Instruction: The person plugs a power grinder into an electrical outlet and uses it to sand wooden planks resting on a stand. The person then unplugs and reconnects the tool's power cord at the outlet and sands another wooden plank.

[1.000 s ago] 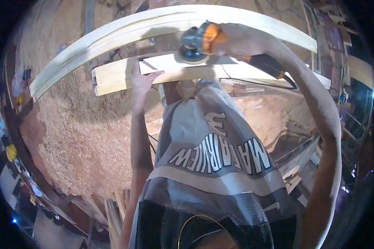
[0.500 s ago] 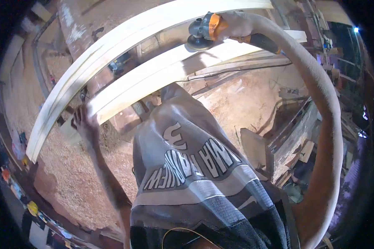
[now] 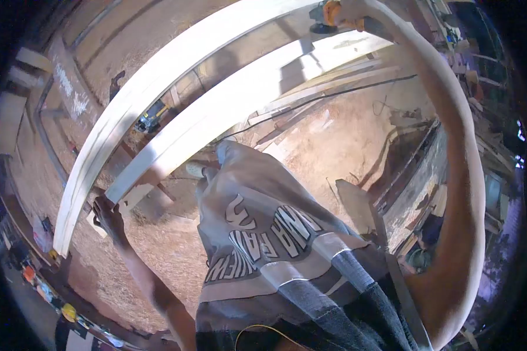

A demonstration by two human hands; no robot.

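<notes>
A pale wooden board (image 3: 216,111) runs diagonally in front of me, its near end low on the left. My left hand (image 3: 108,219) is at that end, its bent fingers against the board's tip. At the top right, my right hand (image 3: 360,11) grips an angle grinder (image 3: 328,14) with an orange and dark body. The grinder's disc is just above the board's far part; whether it touches the wood I cannot tell. Beyond lies a second long pale board (image 3: 134,111), which looks curved through the lens.
A blue and yellow power tool (image 3: 151,117) is down between the two boards. Sawdust and shavings (image 3: 152,251) cover the floor. A dark cable (image 3: 334,88) passes beside thin wood strips, and wood scraps (image 3: 357,205) stand to the right.
The grinder and my right hand have moved up and right, toward the board's far end. My left hand has shifted down to the board's near tip. The whole view has tilted somewhat.
</notes>
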